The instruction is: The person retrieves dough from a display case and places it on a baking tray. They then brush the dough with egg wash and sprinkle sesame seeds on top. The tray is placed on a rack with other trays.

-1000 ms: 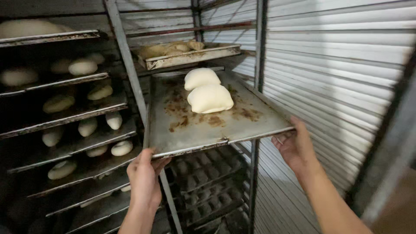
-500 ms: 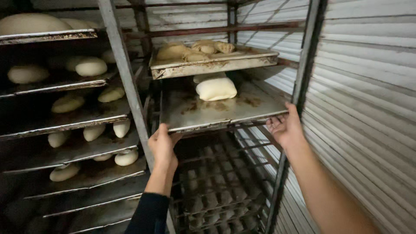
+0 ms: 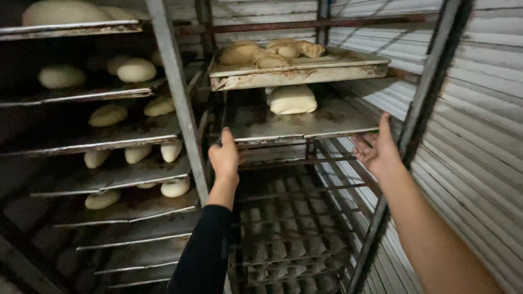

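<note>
Left hand (image 3: pixel 224 158) grips the tray (image 3: pixel 256 128) front edge; right hand (image 3: pixel 377 149) open, fingers spread beside its corner. Advise level, even push, keeping the dough (image 3: pixel 292 99) above both hands steady.

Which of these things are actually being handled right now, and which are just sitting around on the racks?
In hand:
left hand on the front edge of the metal tray
right hand, open at that tray's right corner
pale dough loaf on that tray

Just sitting:
upper tray of browner pieces
dough on the left rack
empty moulded pans below
</note>
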